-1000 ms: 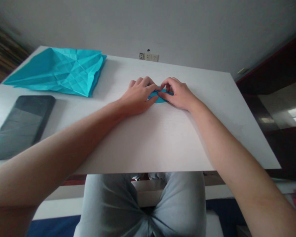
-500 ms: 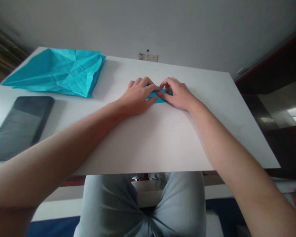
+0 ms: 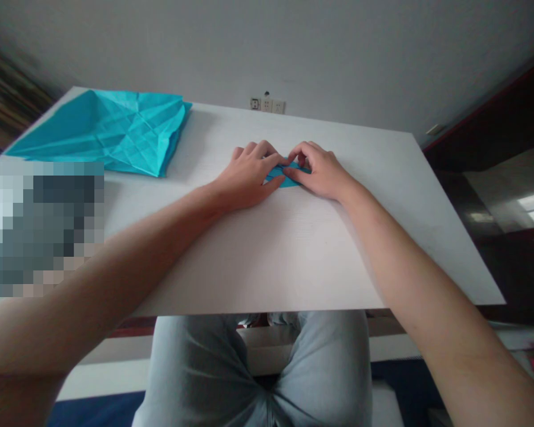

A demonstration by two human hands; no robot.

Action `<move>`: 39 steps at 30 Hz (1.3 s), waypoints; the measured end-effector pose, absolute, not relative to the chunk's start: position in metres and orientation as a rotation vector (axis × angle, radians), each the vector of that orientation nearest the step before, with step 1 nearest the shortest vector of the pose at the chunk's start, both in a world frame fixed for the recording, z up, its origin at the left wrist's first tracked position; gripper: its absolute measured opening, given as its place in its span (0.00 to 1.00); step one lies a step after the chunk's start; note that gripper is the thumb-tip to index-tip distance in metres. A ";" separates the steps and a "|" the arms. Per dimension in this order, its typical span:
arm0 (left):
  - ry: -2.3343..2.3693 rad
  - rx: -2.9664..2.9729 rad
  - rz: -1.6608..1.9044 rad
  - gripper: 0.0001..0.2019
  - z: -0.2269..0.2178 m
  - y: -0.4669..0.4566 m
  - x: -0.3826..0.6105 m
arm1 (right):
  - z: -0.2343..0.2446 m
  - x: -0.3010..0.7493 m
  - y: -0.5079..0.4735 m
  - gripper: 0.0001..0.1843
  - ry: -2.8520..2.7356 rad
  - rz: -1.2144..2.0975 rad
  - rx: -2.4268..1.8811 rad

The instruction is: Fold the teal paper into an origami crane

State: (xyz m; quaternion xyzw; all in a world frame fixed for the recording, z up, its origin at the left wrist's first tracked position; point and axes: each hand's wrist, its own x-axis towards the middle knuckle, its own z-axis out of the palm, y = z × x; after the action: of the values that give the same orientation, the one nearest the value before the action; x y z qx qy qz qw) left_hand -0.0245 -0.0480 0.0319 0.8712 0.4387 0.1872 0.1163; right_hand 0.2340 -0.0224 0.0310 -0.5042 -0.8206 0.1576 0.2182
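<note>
A small folded piece of blue paper (image 3: 281, 176) lies on the white table (image 3: 293, 255), mostly covered by my hands. My left hand (image 3: 245, 176) rests on its left part, fingers curled and pressed down on the paper. My right hand (image 3: 321, 172) meets it from the right, thumb and curled fingers pinching the paper's right end. The fingertips of both hands touch over the paper's middle.
A large creased sheet of blue paper (image 3: 111, 130) lies at the table's far left corner. A blurred dark flat object (image 3: 40, 228) lies at the left edge. Wall sockets (image 3: 267, 104) sit behind the table. My knees show below the near edge.
Both hands stay on the small blue paper with only slight finger shifts. The view has tilted a little.
</note>
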 end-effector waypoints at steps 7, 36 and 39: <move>1.259 2.553 0.589 0.24 0.030 -0.048 -0.026 | 0.031 0.235 -0.023 0.20 -2.274 0.433 -1.385; 1.269 2.526 0.568 0.24 0.031 -0.048 -0.024 | 0.028 0.236 -0.020 0.18 -2.262 0.432 -1.382; 1.290 2.524 0.553 0.23 0.032 -0.048 -0.024 | 0.028 0.236 -0.020 0.17 -2.251 0.428 -1.375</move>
State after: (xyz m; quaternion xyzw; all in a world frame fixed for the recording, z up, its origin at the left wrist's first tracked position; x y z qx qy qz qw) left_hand -0.0236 -0.0481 0.0320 0.8670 0.4430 0.1900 0.1263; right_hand 0.2357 -0.0202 0.0282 -0.5004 -0.8193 0.1556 0.2328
